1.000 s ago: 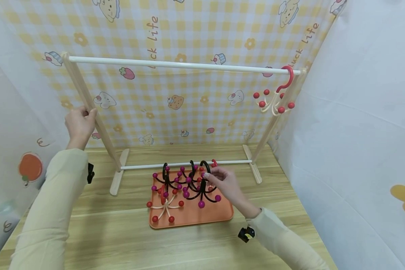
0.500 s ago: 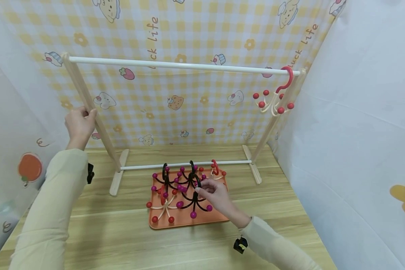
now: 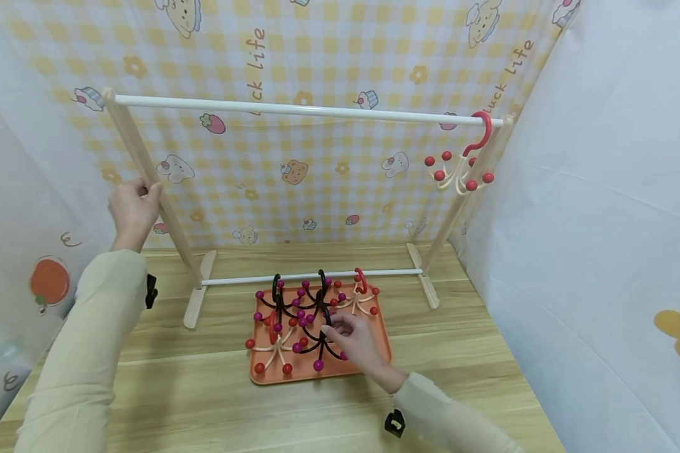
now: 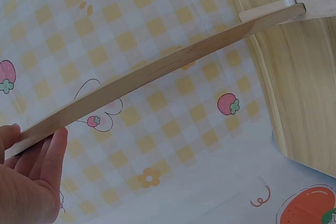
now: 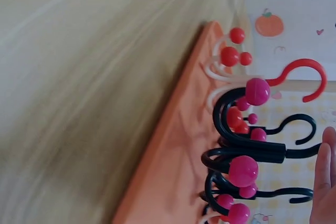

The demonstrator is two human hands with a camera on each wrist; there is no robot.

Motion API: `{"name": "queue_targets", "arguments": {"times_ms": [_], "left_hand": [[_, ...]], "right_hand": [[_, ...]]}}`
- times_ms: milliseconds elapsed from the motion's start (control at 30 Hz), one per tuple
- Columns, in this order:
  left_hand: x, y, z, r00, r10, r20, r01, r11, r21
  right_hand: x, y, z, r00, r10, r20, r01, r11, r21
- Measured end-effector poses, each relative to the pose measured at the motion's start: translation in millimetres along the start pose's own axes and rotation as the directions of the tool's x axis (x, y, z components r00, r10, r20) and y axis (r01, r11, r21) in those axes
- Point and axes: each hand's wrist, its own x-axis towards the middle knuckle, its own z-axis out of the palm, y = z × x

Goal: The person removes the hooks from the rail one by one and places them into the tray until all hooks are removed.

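Note:
My left hand (image 3: 135, 211) grips the left wooden post (image 3: 170, 214) of a white-railed rack; in the left wrist view, thumb and fingers lie on either side of that post. My right hand (image 3: 356, 343) pinches the hook of a black multi-arm hanger (image 3: 322, 352) with magenta balls, low over the front of an orange tray (image 3: 379, 333). Whether its arms rest on the tray cannot be told. Two more black hangers (image 3: 279, 301) and two cream hangers (image 3: 277, 346) with red hooks and red balls stand around it on the tray.
A cream hanger (image 3: 459, 173) hangs by its red hook at the right end of the upper rail (image 3: 306, 109). Behind the tray runs the lower rail (image 3: 243, 280), close to the hooks. Wooden feet (image 3: 201, 308) stand on the table (image 3: 204, 390); a checked cloth backs everything.
My right hand has moved left and toward the front of the tray with the black hanger. The cream hanger at the back right has come into view. My left hand stays put.

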Motion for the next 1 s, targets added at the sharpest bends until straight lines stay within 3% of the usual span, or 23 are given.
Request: {"name": "queue_targets", "arguments": {"times_ms": [667, 1000], "left_hand": [[-0.6, 2.1, -0.5, 1.000, -0.006, 0.004, 0.006, 1.000, -0.001], [-0.9, 0.9, -0.3, 1.000, 0.004, 0.005, -0.004, 1.000, 0.002]], "right_hand": [[-7.0, 24, 21, 0.985, -0.079, -0.155, 0.078, 0.997, -0.013], [-8.6, 29, 23, 0.985, -0.088, -0.147, 0.089, 0.996, 0.004]]}}
